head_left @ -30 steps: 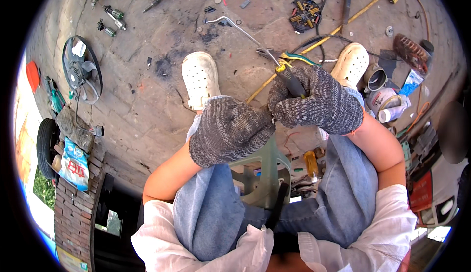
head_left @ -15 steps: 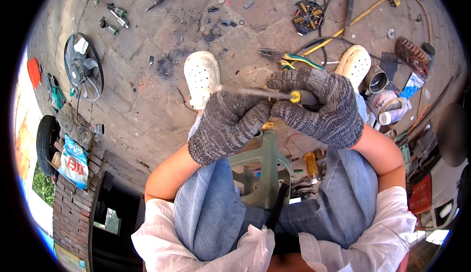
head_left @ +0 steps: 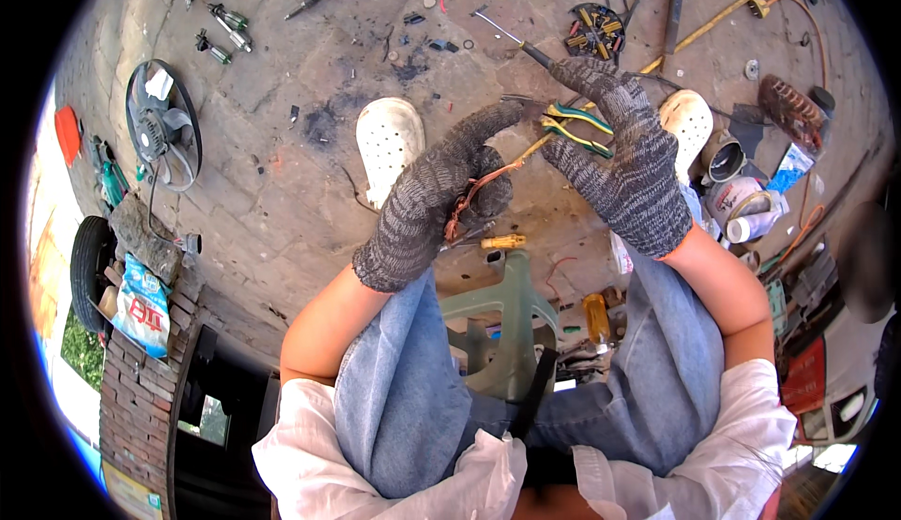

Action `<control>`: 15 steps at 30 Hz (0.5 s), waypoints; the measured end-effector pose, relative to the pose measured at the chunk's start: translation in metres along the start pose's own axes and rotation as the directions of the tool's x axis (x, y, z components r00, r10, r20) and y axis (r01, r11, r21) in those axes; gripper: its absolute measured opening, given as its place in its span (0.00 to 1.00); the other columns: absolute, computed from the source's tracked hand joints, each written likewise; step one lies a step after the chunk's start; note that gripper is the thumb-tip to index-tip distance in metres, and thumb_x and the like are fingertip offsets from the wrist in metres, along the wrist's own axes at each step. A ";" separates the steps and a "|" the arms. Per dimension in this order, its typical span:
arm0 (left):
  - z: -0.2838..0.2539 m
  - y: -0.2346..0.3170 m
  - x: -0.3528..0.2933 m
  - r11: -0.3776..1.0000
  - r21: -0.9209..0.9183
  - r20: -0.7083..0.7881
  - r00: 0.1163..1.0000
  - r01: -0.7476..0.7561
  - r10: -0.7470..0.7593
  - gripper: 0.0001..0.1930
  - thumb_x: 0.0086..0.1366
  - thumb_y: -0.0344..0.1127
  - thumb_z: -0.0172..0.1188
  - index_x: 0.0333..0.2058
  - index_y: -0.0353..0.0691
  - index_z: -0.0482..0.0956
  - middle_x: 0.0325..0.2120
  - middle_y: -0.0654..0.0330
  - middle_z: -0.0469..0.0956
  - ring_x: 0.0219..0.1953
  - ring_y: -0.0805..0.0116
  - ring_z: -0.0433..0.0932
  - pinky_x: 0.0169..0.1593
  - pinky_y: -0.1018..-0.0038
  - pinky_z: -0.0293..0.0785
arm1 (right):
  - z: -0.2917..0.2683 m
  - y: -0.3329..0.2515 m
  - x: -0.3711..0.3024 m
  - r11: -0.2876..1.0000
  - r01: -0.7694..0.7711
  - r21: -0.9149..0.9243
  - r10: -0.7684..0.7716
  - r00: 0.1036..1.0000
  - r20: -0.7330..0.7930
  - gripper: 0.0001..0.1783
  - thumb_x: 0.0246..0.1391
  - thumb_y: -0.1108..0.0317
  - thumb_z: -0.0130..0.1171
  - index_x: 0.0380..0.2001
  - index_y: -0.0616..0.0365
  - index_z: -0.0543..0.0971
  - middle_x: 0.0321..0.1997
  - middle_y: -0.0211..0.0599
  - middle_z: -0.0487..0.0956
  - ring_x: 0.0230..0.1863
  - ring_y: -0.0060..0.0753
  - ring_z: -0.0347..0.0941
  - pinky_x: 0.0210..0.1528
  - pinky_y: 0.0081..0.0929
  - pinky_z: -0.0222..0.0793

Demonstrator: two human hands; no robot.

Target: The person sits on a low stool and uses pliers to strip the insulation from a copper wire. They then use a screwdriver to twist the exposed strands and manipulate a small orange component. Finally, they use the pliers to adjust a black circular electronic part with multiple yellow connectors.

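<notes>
My left hand (head_left: 427, 191), in a grey knitted glove, has its lower fingers curled at a yellow cable (head_left: 527, 152). The cable's bare copper strands (head_left: 462, 206) lie across the palm, and one finger stretches forward. My right hand (head_left: 624, 149), gloved alike, has thumb and fingers spread wide. Its fingertips touch or nearly touch the dark handle of a screwdriver (head_left: 502, 32), whose shaft points up and left; whether it lies fully on the ground I cannot tell. Between that thumb and forefinger show the green-and-yellow handles of pliers (head_left: 577, 118), partly hidden by the glove.
A yellow-handled tool (head_left: 504, 241) lies by a green plastic stool (head_left: 511, 332) between my knees. Beyond is a round part with brass-coloured pieces (head_left: 596, 32). A fan (head_left: 161, 126) stands left. Metal parts, a jar and a bottle (head_left: 741, 229) crowd the right.
My hands have moved apart. The screwdriver, gripped in my right hand before, now lies farther forward at its fingertips, the fingers spread. The copper strands at my left hand have come into sight.
</notes>
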State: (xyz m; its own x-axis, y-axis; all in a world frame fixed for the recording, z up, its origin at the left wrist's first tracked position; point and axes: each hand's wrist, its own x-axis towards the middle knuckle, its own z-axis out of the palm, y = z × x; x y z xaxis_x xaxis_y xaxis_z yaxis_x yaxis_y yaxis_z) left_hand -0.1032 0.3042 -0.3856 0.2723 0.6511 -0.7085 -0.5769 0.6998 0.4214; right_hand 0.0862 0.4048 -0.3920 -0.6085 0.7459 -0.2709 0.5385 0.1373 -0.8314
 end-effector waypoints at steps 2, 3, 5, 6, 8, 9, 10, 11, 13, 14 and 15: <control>0.002 0.001 0.001 1.000 -0.012 -0.006 1.000 -0.004 0.004 0.33 0.60 0.54 0.51 0.56 0.35 0.64 0.36 0.57 0.75 0.26 0.78 0.70 0.28 0.82 0.67 | -0.003 -0.005 -0.004 0.983 -0.047 0.178 0.028 0.993 0.111 0.22 0.44 0.63 0.64 0.45 0.57 0.76 0.43 0.45 0.76 0.47 0.46 0.72 0.52 0.37 0.66; 0.003 0.001 0.001 1.000 -0.024 -0.007 1.000 -0.003 0.003 0.33 0.61 0.55 0.51 0.57 0.35 0.63 0.37 0.56 0.75 0.26 0.77 0.71 0.28 0.82 0.68 | -0.004 -0.008 -0.007 0.982 -0.066 0.175 0.037 0.986 0.165 0.20 0.45 0.63 0.64 0.43 0.56 0.77 0.42 0.44 0.77 0.46 0.46 0.72 0.51 0.37 0.66; 0.004 0.000 0.003 0.999 -0.040 -0.009 1.000 0.000 -0.001 0.35 0.61 0.56 0.50 0.58 0.35 0.61 0.38 0.54 0.75 0.27 0.75 0.72 0.28 0.81 0.69 | -0.001 -0.011 -0.008 0.981 -0.047 0.191 0.009 0.980 0.198 0.17 0.46 0.64 0.63 0.41 0.55 0.78 0.40 0.43 0.77 0.44 0.45 0.73 0.48 0.36 0.68; 0.005 0.000 0.003 0.999 -0.049 -0.006 1.000 0.002 -0.002 0.35 0.61 0.57 0.49 0.58 0.35 0.60 0.39 0.53 0.75 0.27 0.74 0.73 0.29 0.80 0.69 | 0.002 -0.012 -0.008 0.978 -0.011 0.208 -0.027 0.984 0.178 0.15 0.46 0.64 0.63 0.39 0.55 0.79 0.38 0.43 0.77 0.43 0.45 0.73 0.46 0.36 0.68; 0.004 -0.003 0.005 0.999 -0.050 -0.002 1.000 -0.002 0.002 0.36 0.62 0.59 0.48 0.59 0.36 0.58 0.40 0.51 0.74 0.28 0.72 0.74 0.29 0.79 0.71 | 0.002 -0.012 -0.007 0.980 0.004 0.197 -0.041 0.982 0.182 0.12 0.46 0.65 0.62 0.36 0.54 0.80 0.35 0.42 0.77 0.40 0.45 0.73 0.43 0.36 0.69; 0.003 -0.003 0.005 0.999 -0.042 0.003 1.000 -0.005 0.005 0.37 0.62 0.60 0.47 0.60 0.36 0.58 0.40 0.51 0.74 0.28 0.72 0.74 0.29 0.79 0.71 | -0.002 -0.014 -0.005 0.985 -0.016 0.169 -0.019 0.979 0.203 0.11 0.46 0.66 0.62 0.35 0.54 0.80 0.34 0.42 0.77 0.39 0.44 0.73 0.42 0.36 0.69; 0.001 -0.002 0.005 1.000 0.004 0.022 1.000 -0.012 0.012 0.39 0.62 0.62 0.46 0.60 0.35 0.58 0.43 0.49 0.74 0.31 0.70 0.76 0.32 0.77 0.73 | -0.004 -0.016 -0.003 0.989 -0.035 0.142 0.002 0.975 0.222 0.10 0.46 0.66 0.61 0.34 0.54 0.80 0.33 0.41 0.77 0.38 0.44 0.73 0.41 0.35 0.69; 0.000 -0.001 0.004 0.999 0.049 0.040 0.999 -0.020 0.018 0.40 0.62 0.64 0.45 0.59 0.34 0.58 0.45 0.48 0.74 0.34 0.69 0.77 0.35 0.76 0.74 | -0.005 -0.015 -0.003 0.995 -0.017 0.094 -0.001 0.983 0.186 0.09 0.46 0.66 0.62 0.33 0.54 0.80 0.32 0.41 0.77 0.37 0.44 0.73 0.40 0.35 0.69; 0.007 0.002 0.007 0.996 0.081 -0.034 0.998 -0.043 0.046 0.43 0.60 0.67 0.44 0.59 0.33 0.57 0.43 0.47 0.75 0.34 0.68 0.77 0.35 0.75 0.75 | -0.008 -0.011 -0.003 1.000 0.015 -0.006 -0.015 0.994 0.112 0.09 0.45 0.66 0.62 0.32 0.54 0.80 0.31 0.39 0.77 0.36 0.43 0.73 0.39 0.34 0.68; 0.005 0.001 0.008 1.000 0.018 -0.042 0.999 -0.017 0.018 0.41 0.61 0.65 0.45 0.59 0.33 0.58 0.42 0.48 0.75 0.34 0.67 0.77 0.35 0.74 0.75 | -0.009 -0.009 -0.003 0.998 0.046 -0.048 -0.043 0.996 0.072 0.09 0.44 0.66 0.63 0.32 0.55 0.81 0.31 0.39 0.77 0.34 0.42 0.73 0.37 0.32 0.69; 0.000 -0.004 0.009 0.999 -0.046 -0.049 0.999 0.009 -0.012 0.40 0.61 0.64 0.46 0.59 0.33 0.59 0.41 0.48 0.76 0.34 0.67 0.78 0.36 0.74 0.75 | -0.010 -0.007 -0.002 0.998 0.040 -0.056 -0.037 0.998 0.050 0.09 0.44 0.66 0.63 0.32 0.55 0.81 0.31 0.38 0.77 0.34 0.42 0.73 0.37 0.32 0.69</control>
State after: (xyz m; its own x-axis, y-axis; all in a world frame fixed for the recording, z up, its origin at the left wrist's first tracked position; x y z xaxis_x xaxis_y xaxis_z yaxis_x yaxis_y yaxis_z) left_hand -0.0986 0.3074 -0.3933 0.2413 0.6279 -0.7400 -0.6090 0.6916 0.3883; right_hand 0.0894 0.4084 -0.3808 -0.6567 0.7065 -0.2638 0.5454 0.2034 -0.8131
